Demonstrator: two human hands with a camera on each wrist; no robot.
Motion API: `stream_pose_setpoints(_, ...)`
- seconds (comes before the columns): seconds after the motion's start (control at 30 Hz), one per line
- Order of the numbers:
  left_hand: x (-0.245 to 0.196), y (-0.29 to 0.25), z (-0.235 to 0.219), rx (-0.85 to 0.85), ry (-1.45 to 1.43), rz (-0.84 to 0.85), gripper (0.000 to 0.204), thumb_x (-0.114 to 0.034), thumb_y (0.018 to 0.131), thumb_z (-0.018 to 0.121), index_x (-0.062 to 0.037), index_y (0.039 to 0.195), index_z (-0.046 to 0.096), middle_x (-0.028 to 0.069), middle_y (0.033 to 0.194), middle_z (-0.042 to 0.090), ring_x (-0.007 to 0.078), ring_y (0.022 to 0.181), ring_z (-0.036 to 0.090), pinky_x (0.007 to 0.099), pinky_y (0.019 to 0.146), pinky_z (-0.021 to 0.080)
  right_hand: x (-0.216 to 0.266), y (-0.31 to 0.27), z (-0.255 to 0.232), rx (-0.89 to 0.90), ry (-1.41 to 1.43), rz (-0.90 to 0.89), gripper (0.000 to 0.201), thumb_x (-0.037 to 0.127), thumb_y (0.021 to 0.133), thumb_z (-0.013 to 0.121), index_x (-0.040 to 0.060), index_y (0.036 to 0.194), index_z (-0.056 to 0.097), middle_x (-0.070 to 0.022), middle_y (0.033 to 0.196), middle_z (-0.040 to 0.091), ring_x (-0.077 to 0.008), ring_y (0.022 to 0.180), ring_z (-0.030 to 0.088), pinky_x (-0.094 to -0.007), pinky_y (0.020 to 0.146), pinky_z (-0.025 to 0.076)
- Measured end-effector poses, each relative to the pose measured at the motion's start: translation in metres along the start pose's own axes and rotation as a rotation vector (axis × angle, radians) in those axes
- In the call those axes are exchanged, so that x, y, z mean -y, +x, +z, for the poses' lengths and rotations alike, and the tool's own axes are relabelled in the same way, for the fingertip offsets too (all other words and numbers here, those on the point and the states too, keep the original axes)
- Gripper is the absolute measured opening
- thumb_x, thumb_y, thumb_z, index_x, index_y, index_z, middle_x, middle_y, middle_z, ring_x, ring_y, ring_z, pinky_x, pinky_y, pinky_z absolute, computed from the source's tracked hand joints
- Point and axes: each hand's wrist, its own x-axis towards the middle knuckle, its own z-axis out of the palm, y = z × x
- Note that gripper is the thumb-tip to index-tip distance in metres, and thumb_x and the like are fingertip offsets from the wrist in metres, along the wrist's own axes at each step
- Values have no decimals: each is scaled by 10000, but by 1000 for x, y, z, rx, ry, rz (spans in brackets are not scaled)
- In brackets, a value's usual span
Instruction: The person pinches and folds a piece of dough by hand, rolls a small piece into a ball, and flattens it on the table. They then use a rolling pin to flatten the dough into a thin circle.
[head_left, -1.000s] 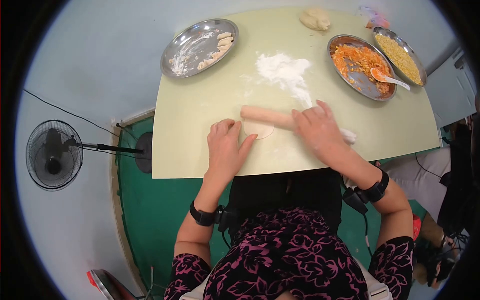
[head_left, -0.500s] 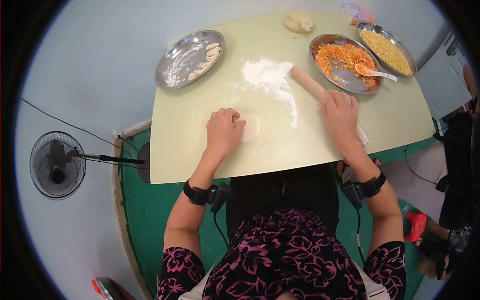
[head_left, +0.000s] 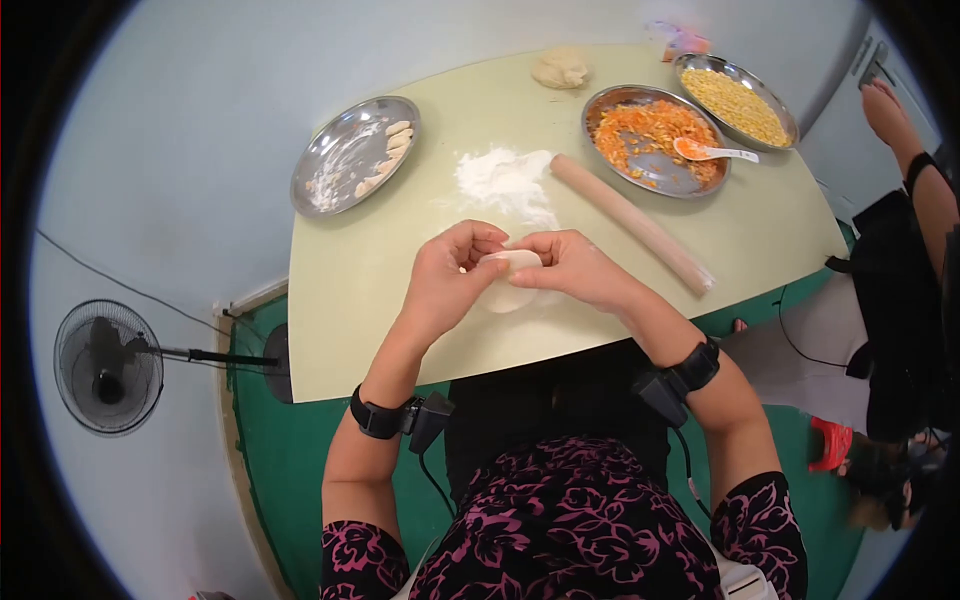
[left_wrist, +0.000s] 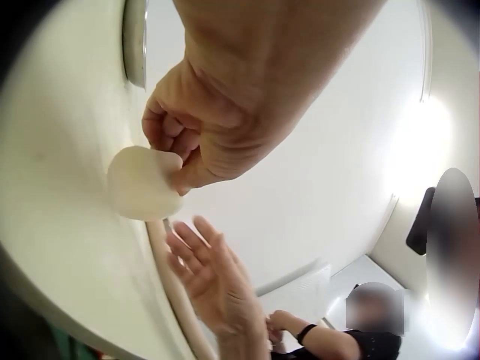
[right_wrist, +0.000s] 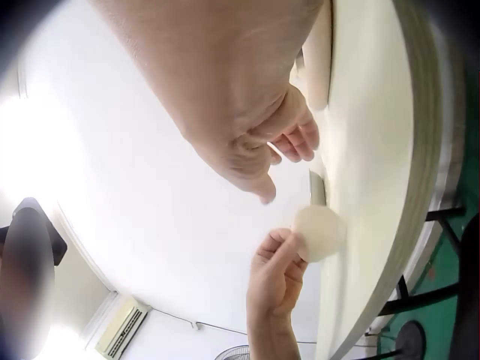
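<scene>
A thin round dough wrapper (head_left: pixel 507 298) is lifted off the floured table, pinched at its edge between the thumb and fingers of my left hand (head_left: pixel 447 272). In the left wrist view the wrapper (left_wrist: pixel 141 184) hangs flat and pale from that pinch. My right hand (head_left: pixel 583 268) comes in from the other side, its fingertips overlapping the wrapper in the head view. Both wrist views show that hand (left_wrist: pixel 219 279) with loosely bent fingers and a gap to the wrapper (right_wrist: pixel 320 234). The wooden rolling pin (head_left: pixel 632 222) lies free on the table, right of the hands.
Loose flour (head_left: pixel 500 180) is spread beyond the hands. A metal plate (head_left: pixel 335 165) with several dumplings stands at left. At the back are a dough lump (head_left: pixel 560 68), a plate of orange filling (head_left: pixel 655 140) with a spoon (head_left: pixel 725 153), and a yellow-filled plate (head_left: pixel 740 100). Another person's arm (head_left: pixel 915 145) shows at right.
The right hand has let go of the rolling pin, leaving it on the right, and moved left to the wrapper. My left hand has picked the wrapper up from the table.
</scene>
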Motion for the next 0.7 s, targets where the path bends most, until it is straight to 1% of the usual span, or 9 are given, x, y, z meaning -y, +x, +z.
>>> stream_pose_setpoints(0.1,6,1,2,-96,19,37,213,12,805,642,8,1013,599,18,831,583,94,735,566,219,655,469,-1,-1,-3,-183,-254,45,268,253,846,628,-9,891,666,-97,762,667,-126,693,582,-304,654,464)
stream_pose_setpoints(0.17,19,1,-1,-171,-70,31,181,-1,822,626,7,1002,617,14,765,588,89,696,574,218,621,483,-7,-11,-9,-288,-337,-34,270,251,877,596,-9,863,668,-48,728,641,-84,706,565,-271,641,463)
stream_pose_setpoints(0.2,21,-3,1,-227,-72,-7,149,-23,851,609,16,995,615,25,781,590,95,709,581,224,638,495,-7,-25,-18,-343,-386,-74,278,250,892,581,-9,849,669,-24,711,628,-63,713,557,-255,635,462)
stream_pose_setpoints(0.3,40,-25,-13,-265,59,-2,132,-53,877,591,33,976,608,33,827,596,82,721,558,217,645,478,10,-75,-42,-623,-551,-178,277,224,872,574,-31,786,638,-111,643,616,-138,583,553,-319,579,457)
stream_pose_setpoints(0.4,56,-52,-24,-305,130,-50,129,-55,884,579,39,969,606,36,824,594,77,720,542,208,654,453,18,-116,-94,-944,-397,-157,273,227,865,578,-31,798,638,-122,652,619,-147,571,554,-323,583,462)
stream_pose_setpoints(0.47,63,-60,-33,-337,96,-76,125,-55,886,576,42,959,606,39,837,596,80,733,545,211,658,456,28,-132,-136,-1168,-593,-3,263,232,862,581,-17,828,660,-107,671,643,-141,602,590,-311,603,474)
stream_pose_setpoints(0.53,66,-64,-35,-377,111,-65,119,-50,882,576,41,953,606,41,841,596,87,741,548,216,659,458,18,-144,-181,-1291,-392,-31,269,233,867,576,-21,891,661,-141,756,661,-169,723,628,-313,684,482)
stream_pose_setpoints(0.63,71,-67,-39,-417,249,11,108,-34,866,579,36,944,607,52,831,592,112,734,554,234,657,461,13,-153,-200,-1616,-801,178,305,242,872,583,-36,989,634,-192,910,652,-244,880,626,-345,791,464)
stream_pose_setpoints(0.7,70,-73,-39,-439,414,51,102,-18,848,583,30,934,609,72,816,589,146,719,561,255,655,465,-1,-151,-194,-1704,-933,169,298,229,881,572,-30,1022,611,-180,959,626,-243,912,603,-347,814,448)
